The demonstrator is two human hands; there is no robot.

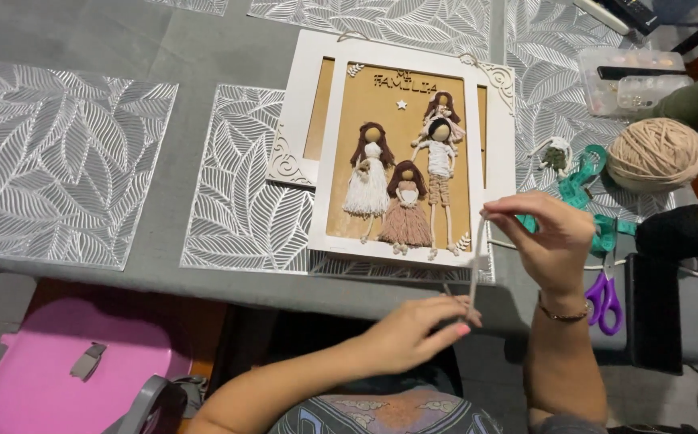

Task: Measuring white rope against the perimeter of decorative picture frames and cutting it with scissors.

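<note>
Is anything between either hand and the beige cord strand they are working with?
Nothing visible: the right hand pinches the top of the beige cord strand and the left hand grips its lower end, in front of the white frame.

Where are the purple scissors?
In the head view, the purple scissors lie on the right side of the grey table, just right of the right hand's wrist, below the beige yarn ball.
</note>
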